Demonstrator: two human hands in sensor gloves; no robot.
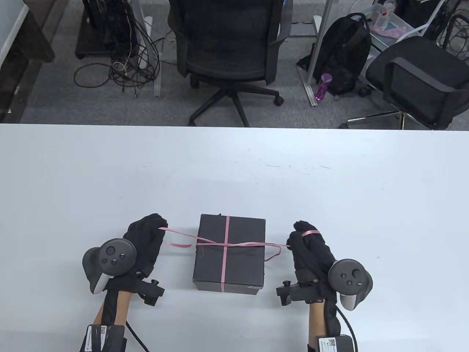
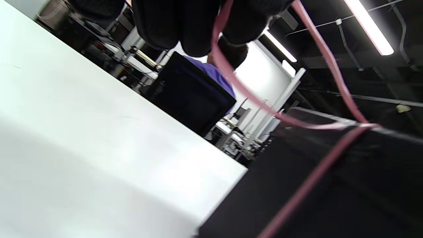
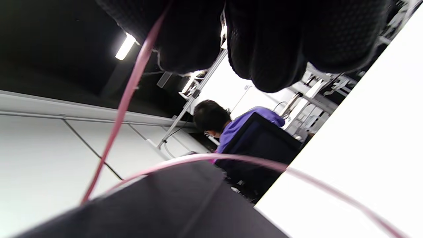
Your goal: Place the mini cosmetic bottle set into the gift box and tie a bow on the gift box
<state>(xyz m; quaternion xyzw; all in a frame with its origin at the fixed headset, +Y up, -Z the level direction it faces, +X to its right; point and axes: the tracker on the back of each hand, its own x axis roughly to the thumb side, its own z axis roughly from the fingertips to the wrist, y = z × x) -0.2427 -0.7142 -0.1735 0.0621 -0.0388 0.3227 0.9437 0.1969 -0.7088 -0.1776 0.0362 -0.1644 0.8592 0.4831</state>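
A closed black gift box (image 1: pixel 230 253) sits near the table's front edge, between my two hands. A thin pink ribbon (image 1: pixel 224 253) runs lengthwise over its lid and crosses a second strand at the middle. My left hand (image 1: pixel 146 238) is left of the box and grips one ribbon end, which loops back toward the box. My right hand (image 1: pixel 307 244) is right of the box with the other end wound over its fingers. The ribbon (image 2: pixel 330 66) stretches from my left fingers (image 2: pixel 185 29) to the box (image 2: pixel 330 185). The ribbon (image 3: pixel 125 99) hangs from my right fingers (image 3: pixel 271 43). No bottles show.
The white table (image 1: pixel 234 172) stretches wide behind the box. Beyond its far edge stand a black office chair (image 1: pixel 229 47), a second chair (image 1: pixel 421 77), a black backpack (image 1: pixel 342 55) and tangled cables (image 1: pixel 124 62). A person in purple (image 3: pixel 238 125) sits in the background.
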